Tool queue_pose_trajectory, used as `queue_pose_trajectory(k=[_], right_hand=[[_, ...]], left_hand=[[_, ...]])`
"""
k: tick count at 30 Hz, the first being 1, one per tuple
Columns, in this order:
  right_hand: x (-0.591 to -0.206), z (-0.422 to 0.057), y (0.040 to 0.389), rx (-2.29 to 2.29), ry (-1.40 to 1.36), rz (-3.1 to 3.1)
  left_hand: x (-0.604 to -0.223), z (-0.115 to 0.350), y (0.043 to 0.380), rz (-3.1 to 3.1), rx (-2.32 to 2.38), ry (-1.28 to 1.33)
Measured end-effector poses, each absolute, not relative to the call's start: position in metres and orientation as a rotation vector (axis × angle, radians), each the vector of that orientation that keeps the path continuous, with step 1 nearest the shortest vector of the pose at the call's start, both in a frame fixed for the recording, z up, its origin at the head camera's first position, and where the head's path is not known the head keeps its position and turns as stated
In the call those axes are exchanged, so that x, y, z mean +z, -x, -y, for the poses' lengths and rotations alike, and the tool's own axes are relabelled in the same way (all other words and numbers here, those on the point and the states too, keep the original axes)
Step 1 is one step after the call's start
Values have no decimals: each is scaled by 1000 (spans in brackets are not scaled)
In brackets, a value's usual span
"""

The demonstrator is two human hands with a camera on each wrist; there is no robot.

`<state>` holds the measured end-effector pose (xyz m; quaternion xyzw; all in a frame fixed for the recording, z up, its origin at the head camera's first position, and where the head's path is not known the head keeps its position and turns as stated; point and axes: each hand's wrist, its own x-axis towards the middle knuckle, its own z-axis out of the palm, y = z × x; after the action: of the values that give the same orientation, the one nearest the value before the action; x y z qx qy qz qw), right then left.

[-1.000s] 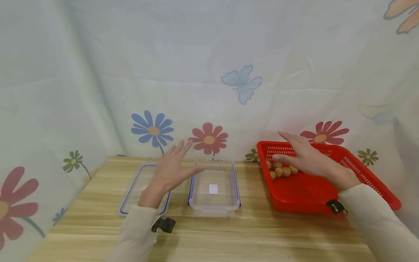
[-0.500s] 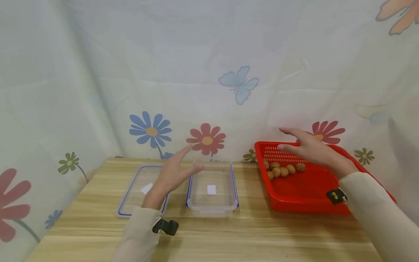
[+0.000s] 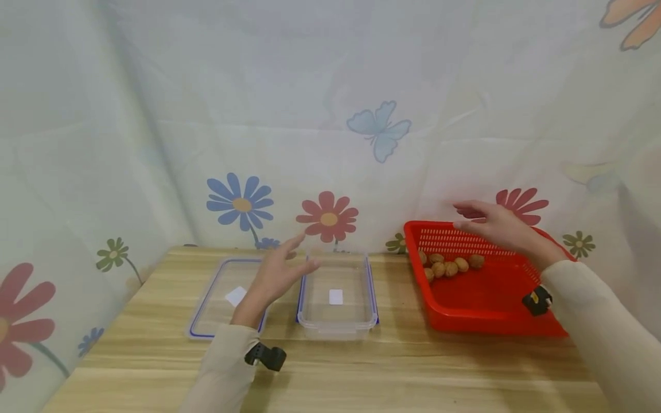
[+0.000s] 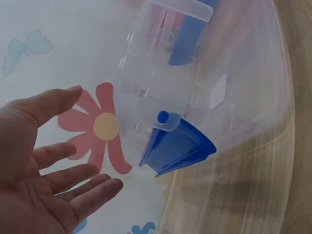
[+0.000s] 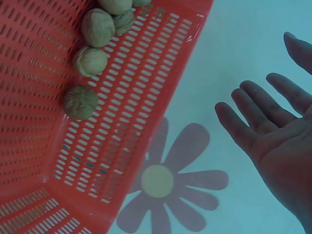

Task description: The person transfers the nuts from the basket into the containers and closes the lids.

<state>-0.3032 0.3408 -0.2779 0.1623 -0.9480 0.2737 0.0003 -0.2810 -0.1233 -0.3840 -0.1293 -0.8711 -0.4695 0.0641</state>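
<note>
My left hand (image 3: 276, 275) hovers between a clear lid and a clear plastic box, its fingers relaxed and holding nothing. The box (image 3: 338, 327) has blue side clips and a white label (image 3: 335, 296); in the left wrist view a blue clip (image 4: 178, 146) hangs beside that hand. Partly behind the left wrist lies the blue-edged lid (image 3: 212, 310). Above a red plastic basket (image 3: 480, 321), my right hand (image 3: 503, 229) floats with loosely bent fingers and nothing in it. Several walnuts (image 3: 451, 268) lie together in the basket's left part, seen also as walnuts (image 5: 97, 28) in the right wrist view.
A wooden table (image 3: 330, 378) carries the lid, box and basket in a row from left to right. Behind it hangs a pale curtain (image 3: 289, 103) printed with flowers and a butterfly. Dark wrist straps sit on both sleeves.
My right hand has shifted right and back from over the walnuts, uncovering more of them. The left hand's fingers have bent a little, and the lid's white label has come into sight.
</note>
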Motion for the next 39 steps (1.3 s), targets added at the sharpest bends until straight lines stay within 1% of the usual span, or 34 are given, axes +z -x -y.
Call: queue_pose_trajectory(k=[14, 20, 32, 39], right_hand=[[-296, -363, 322, 855, -438, 2985], [-301, -370, 328, 838, -404, 2994], [-322, -390, 339, 882, -504, 2974], [-333, -397, 342, 954, -460, 3045]], left_hand=[[-392, 123, 284, 2579, -1525, 295], [-395, 123, 286, 2534, -1655, 241], [-403, 122, 290, 2509, -1740, 199], [-404, 120, 289, 2495, -1816, 140]])
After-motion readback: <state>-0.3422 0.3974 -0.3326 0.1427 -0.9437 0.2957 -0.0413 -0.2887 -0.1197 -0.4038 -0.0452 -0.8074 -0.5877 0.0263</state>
